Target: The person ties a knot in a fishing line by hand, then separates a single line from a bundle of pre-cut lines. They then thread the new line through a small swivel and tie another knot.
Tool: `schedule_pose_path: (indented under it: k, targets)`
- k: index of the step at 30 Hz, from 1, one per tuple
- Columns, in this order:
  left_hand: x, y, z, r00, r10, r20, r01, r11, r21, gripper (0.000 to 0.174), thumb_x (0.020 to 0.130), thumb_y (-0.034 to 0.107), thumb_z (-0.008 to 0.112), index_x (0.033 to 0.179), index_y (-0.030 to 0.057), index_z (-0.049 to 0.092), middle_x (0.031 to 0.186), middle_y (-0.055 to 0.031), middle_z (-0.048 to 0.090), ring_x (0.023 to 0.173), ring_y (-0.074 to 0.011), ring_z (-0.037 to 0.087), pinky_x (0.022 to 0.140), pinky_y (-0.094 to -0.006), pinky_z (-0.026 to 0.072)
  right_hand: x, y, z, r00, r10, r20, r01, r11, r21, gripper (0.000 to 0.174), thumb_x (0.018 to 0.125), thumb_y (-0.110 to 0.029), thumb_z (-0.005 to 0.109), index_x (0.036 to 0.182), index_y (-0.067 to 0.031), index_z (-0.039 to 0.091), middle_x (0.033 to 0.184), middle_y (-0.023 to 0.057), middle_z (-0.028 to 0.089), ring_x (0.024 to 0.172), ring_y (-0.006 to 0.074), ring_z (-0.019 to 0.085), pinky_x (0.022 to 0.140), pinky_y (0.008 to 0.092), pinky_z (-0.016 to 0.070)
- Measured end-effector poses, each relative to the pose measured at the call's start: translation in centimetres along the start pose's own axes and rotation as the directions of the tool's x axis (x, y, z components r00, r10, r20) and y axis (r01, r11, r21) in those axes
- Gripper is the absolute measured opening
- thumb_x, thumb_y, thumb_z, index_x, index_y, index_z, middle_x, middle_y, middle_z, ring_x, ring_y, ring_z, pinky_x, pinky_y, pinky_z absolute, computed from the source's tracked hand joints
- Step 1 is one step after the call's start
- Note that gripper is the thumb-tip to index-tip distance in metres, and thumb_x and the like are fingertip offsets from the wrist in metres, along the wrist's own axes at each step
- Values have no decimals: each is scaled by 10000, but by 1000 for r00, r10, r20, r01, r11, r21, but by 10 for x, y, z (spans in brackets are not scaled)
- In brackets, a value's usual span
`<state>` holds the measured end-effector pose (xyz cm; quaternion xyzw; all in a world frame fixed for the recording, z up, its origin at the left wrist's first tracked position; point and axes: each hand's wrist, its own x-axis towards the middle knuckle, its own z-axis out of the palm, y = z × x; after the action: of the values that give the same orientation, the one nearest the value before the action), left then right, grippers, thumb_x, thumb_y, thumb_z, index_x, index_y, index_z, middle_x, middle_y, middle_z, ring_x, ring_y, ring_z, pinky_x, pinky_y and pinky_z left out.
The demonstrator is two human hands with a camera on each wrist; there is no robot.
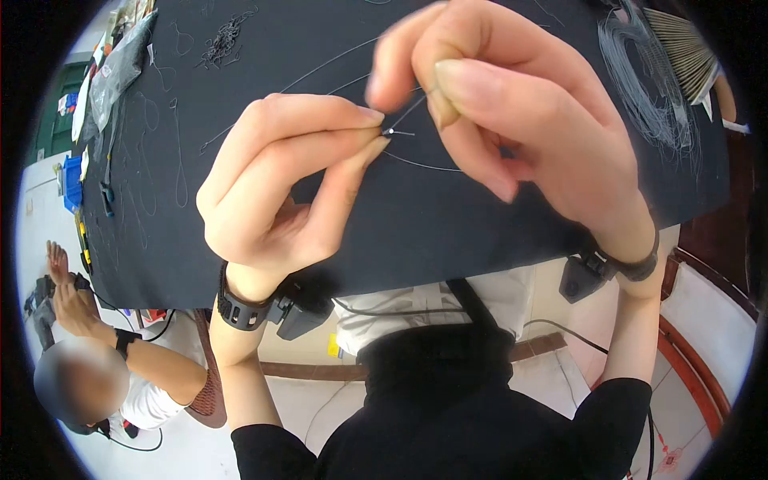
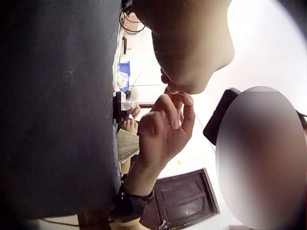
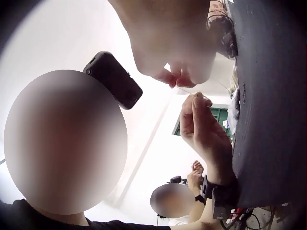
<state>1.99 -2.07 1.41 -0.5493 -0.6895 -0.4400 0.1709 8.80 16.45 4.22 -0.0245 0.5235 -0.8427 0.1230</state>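
1. A table covered in black cloth (image 1: 448, 216) fills the upper part of the head view; both hands are raised just above it.
2. The left hand (image 1: 280, 184) is closed in a pinch: thumb and forefinger are pressed together on the end of a wire (image 1: 410, 110), where a tiny pale bead (image 1: 390, 132) is seen at the fingertips.
3. The right hand (image 1: 512, 104) is also closed in a pinch, the same wire being gripped between thumb and forefinger just above the left fingertips.
4. The wire is very thin and dark grey. A short straight stretch is held taut between the two pinches, and a loose length curves away below them over the cloth.
5. More thin strands are laid across the cloth behind the hands.
6. A wire coil (image 1: 648, 80) and a fan of pale strips (image 1: 680, 44) lie at the far right; a heap of dark bits (image 1: 224, 40) and a plastic bag (image 1: 120, 68) at the far left.
7. A second person (image 1: 152, 364) is seen beside the table's left edge.
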Motion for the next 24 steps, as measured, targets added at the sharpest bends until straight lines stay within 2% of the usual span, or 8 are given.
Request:
schedule_pose_path:
  k: [1,4,10,13,15,19,21,24]
  targets:
    - [0,-1,0,999,7,-31,-7,1000,11,197,600,-113,691,759,-21,619,807,-112,626,663,-176,597,560,-233,467,-1,-1,0,1000,9,-1,-9,1000,3,155,907,-122,467,921,22,522,785,11,536,555,15,388,486,155,314]
    - [-1,3,-4,999,-14,31,13,1000,1,128,681,-113,638,792,-65,598,837,-177,615,722,-213,590,645,-279,469,-3,-4,0,999,35,6,-35,999,33,158,911,-122,457,925,23,518,793,20,538,541,17,379,473,156,309]
    - [-2,2,-2,1000,-10,11,10,1000,-7,116,687,-107,632,787,-63,595,831,-173,616,715,-211,589,628,-277,470,-4,-5,2,999,51,-17,-50,997,53,161,914,-124,446,927,23,511,791,31,538,516,16,350,449,157,289]
    - [-2,3,-3,1000,-1,16,1,1000,-14,110,690,-107,625,786,-66,592,827,-175,615,707,-214,590,616,-278,470,-4,0,-9,997,64,48,-71,984,164,172,913,-131,462,924,28,527,796,31,553,547,20,391,481,158,320]
    - [-1,3,-3,1000,17,12,-17,1000,-13,113,685,-110,623,784,-67,590,827,-178,615,699,-216,589,608,-280,470,-3,7,-14,998,-3,68,-5,993,117,172,906,-141,454,901,17,522,794,36,554,538,16,396,484,154,327]
    - [1,5,-5,999,30,29,-30,999,-17,128,668,-119,620,780,-67,586,829,-182,612,687,-228,592,601,-286,475,-1,26,-16,959,-276,65,284,919,-273,161,881,-167,391,815,-39,463,779,51,527,438,-9,325,432,137,285]
    - [0,8,-6,999,28,40,-28,1000,1,136,659,-119,623,778,-67,584,831,-180,610,688,-233,593,601,-290,478,-1,28,-16,941,-329,83,338,887,-315,163,872,-178,381,789,-54,445,781,58,519,418,-13,302,420,138,274]
    - [0,8,-5,998,51,26,-51,999,6,144,647,-115,630,773,-67,580,833,-175,609,691,-247,597,604,-299,485,-2,25,-13,950,-292,111,310,925,-221,166,865,-193,397,776,-59,437,789,64,514,431,-7,290,425,150,276]
